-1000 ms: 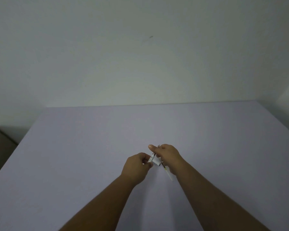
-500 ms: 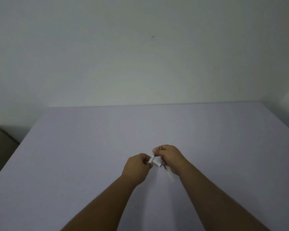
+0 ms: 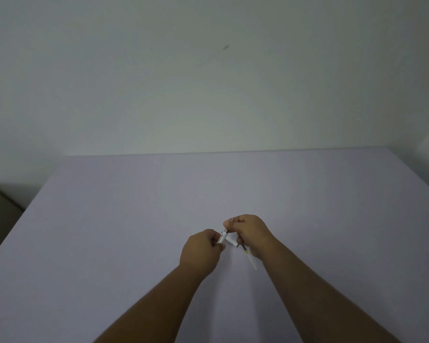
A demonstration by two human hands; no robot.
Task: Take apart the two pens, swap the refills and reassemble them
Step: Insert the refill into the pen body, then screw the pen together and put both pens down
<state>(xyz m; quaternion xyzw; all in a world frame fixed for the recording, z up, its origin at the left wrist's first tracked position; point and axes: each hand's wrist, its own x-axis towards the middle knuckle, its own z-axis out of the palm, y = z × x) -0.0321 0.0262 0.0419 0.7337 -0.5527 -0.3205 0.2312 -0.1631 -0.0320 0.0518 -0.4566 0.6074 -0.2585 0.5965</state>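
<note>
Just below the frame's centre, the left hand (image 3: 200, 248) is closed around a white pen barrel (image 3: 222, 237) whose long axis tilts up-right into the right hand (image 3: 250, 232). The right hand's fingers pinch the barrel's upper tip. A thin refill (image 3: 251, 260) trails down-right beneath the right hand, above the lilac table (image 3: 109, 231); any twist or pull looks set to run along that diagonal.

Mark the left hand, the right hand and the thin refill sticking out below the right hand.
left hand (image 3: 200, 248), head view, on the back of the hand.
right hand (image 3: 252, 230), head view, on the back of the hand.
refill (image 3: 251, 261), head view, on the pale exposed shaft.
</note>
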